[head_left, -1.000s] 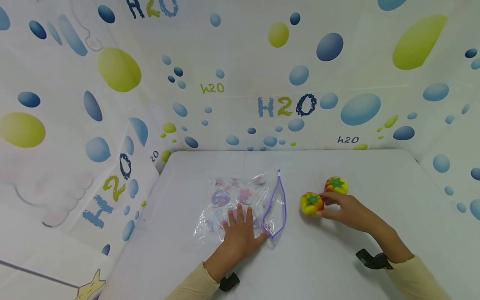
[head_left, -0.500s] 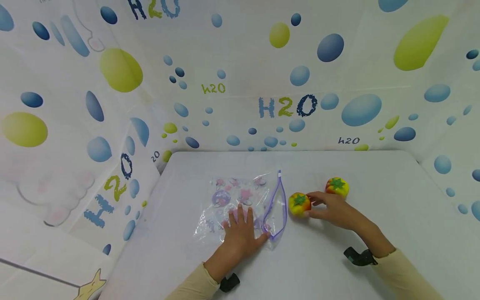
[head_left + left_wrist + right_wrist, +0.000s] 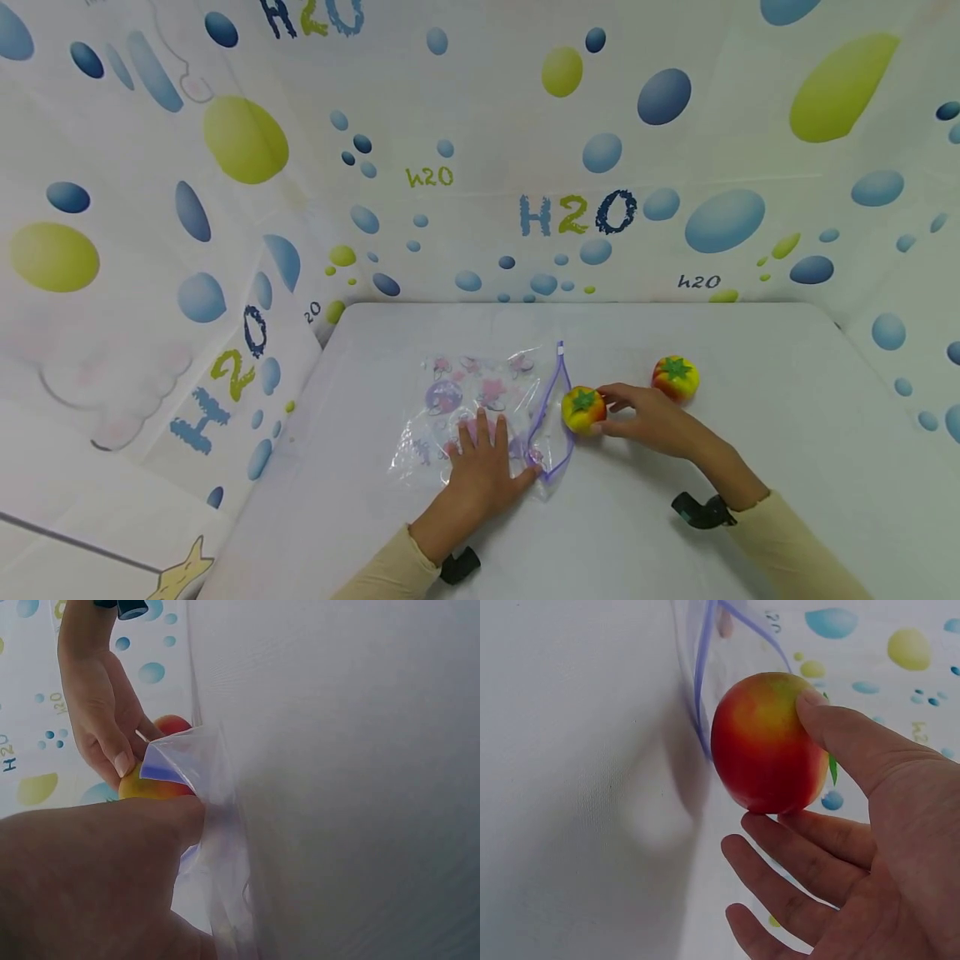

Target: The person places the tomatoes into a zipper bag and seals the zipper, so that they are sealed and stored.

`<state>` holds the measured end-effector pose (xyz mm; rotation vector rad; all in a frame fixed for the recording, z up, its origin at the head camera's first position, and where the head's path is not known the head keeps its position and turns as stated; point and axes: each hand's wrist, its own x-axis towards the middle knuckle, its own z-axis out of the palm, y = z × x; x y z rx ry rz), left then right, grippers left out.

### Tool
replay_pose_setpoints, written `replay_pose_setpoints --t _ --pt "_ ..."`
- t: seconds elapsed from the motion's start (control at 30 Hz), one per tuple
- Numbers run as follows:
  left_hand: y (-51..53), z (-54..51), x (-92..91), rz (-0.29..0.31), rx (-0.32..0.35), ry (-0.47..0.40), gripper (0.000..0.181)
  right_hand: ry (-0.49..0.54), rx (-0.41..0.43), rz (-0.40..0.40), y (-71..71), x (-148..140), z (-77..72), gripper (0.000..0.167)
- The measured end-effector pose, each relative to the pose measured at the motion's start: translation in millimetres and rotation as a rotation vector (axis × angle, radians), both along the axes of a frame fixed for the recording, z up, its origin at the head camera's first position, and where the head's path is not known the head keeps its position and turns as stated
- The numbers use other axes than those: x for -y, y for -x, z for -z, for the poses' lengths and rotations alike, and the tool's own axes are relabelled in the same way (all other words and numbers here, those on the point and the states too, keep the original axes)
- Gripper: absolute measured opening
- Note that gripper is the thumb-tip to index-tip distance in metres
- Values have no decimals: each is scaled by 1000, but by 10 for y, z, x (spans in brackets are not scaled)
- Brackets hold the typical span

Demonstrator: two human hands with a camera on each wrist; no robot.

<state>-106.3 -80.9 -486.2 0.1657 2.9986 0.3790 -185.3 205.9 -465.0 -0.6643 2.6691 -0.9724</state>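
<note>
In the head view a clear plastic zip bag [image 3: 491, 390] with pink and lilac prints lies on the white table, its purple-edged mouth spread apart toward the right. My left hand [image 3: 480, 473] rests on it with fingers spread, the thumb by the lower edge of the mouth. Between thumb and fingertips my right hand [image 3: 656, 423] pinches a yellow-red toy persimmon [image 3: 582, 410] with a green leafy top, right at the bag's mouth. The right wrist view shows the thumb on one side of this persimmon [image 3: 769, 742] and fingertips under it. A second persimmon [image 3: 677, 379] sits behind the right hand.
The white table [image 3: 360, 350] meets a patterned wall sheet [image 3: 480, 125] at its back edge. Another patterned sheet [image 3: 135, 333] slopes up on the left. A dark wrist-camera mount [image 3: 701, 510] sits on the right forearm.
My right hand has moved left with the persimmon, from beside the second one to the bag's mouth. The left hand and the bag have stayed in place.
</note>
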Motion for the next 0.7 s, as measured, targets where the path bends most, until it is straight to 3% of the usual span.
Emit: replay_pose_setpoints --t 0.7 --pt "3 22 8 4 -6 -6 96 30 8 -53 71 260 57 64"
